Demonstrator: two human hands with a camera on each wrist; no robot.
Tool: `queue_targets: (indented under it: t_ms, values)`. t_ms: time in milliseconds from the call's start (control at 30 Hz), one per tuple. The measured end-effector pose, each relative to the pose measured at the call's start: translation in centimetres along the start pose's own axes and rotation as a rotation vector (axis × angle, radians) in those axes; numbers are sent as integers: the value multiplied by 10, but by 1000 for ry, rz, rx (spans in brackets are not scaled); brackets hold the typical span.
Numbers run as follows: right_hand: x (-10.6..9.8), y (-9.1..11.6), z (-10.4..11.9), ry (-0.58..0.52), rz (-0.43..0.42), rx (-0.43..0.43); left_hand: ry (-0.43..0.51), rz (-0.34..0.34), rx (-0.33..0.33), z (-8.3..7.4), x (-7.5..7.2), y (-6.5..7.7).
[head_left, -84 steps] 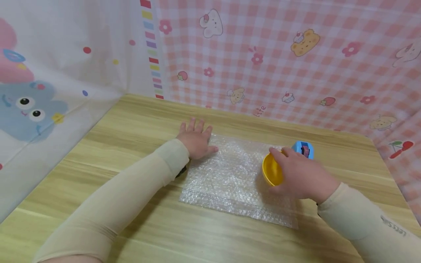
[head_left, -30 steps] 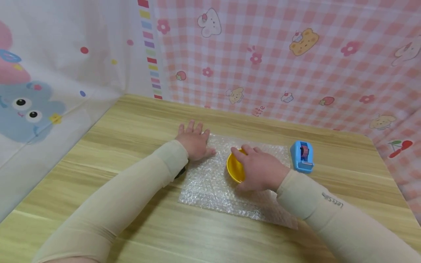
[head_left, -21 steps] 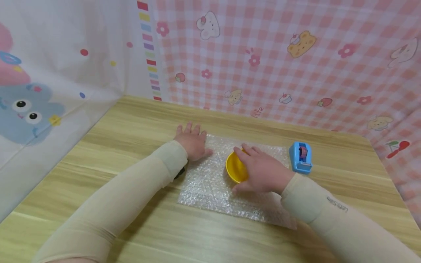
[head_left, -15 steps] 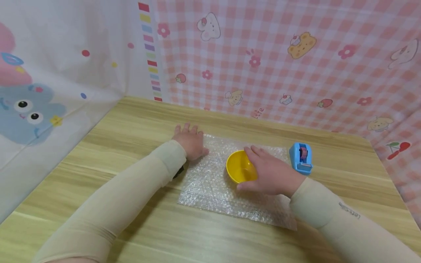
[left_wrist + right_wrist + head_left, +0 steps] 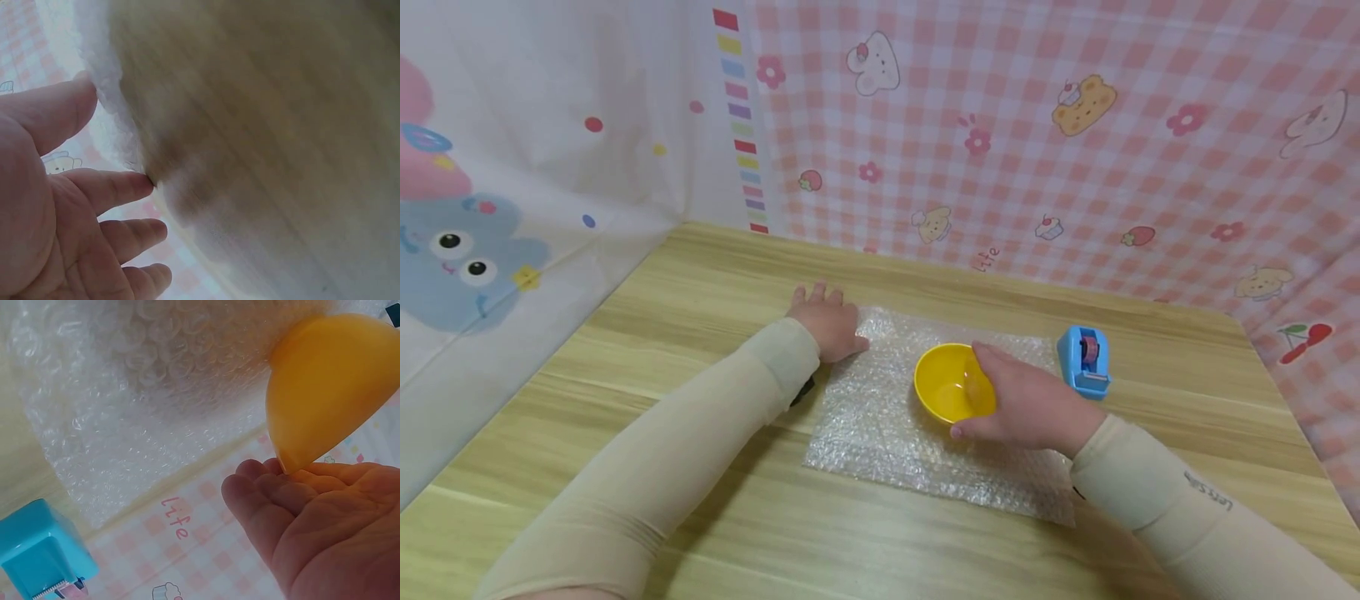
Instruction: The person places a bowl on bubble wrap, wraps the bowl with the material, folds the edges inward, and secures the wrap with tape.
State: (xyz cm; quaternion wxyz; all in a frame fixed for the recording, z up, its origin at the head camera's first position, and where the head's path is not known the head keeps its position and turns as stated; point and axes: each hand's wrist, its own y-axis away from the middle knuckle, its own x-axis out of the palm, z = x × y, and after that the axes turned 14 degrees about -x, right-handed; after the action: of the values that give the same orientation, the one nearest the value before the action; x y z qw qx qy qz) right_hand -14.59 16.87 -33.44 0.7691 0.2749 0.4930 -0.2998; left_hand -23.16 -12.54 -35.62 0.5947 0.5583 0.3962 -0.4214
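Note:
A yellow bowl [image 5: 953, 385] stands upright on a sheet of bubble wrap [image 5: 880, 417], right of its middle. Beside the bowl's right side is my right hand [image 5: 1033, 400], thumb toward the near side. In the right wrist view its fingers [image 5: 253, 494] are loosely extended at the rim of the bowl [image 5: 331, 381], no longer wrapped over it. My left hand [image 5: 826, 323] lies at the sheet's far left corner with fingers spread. Its thumb [image 5: 69, 112] and index finger touch the edge of the bubble wrap [image 5: 103, 75] in the left wrist view.
A blue tape dispenser [image 5: 1084, 362] with a pink roll stands just right of the sheet, behind my right wrist. The wooden tabletop [image 5: 850, 533] reaches to a pink checked cloth [image 5: 1000, 167] at the back and a white printed cloth [image 5: 587, 167] at left.
My right hand has carried the bowl leftward from beside the dispenser onto the wrap, then loosened and drawn back to the right. My left hand has slid slightly left.

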Motion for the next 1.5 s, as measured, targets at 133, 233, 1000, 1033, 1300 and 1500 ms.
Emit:
queue_targets:
  t_ms: [133, 233, 1000, 1033, 1300, 1500]
  values:
    - [0, -2, 1, -13, 12, 24, 8, -2, 10, 1, 0, -1]
    - [0, -2, 2, -15, 16, 28, 8, -17, 22, 1, 0, 0]
    - [-2, -3, 5, -17, 38, 59, 123, -124, 132, -11, 0, -2]
    - [-2, -3, 5, -16, 40, 62, 128, -129, 142, -11, 0, -1]
    - [-1, -2, 5, -8, 34, 53, 182, -171, 248, -19, -1, 1]
    - [0, -4, 5, -7, 33, 50, 230, -174, 316, -23, -2, 8]
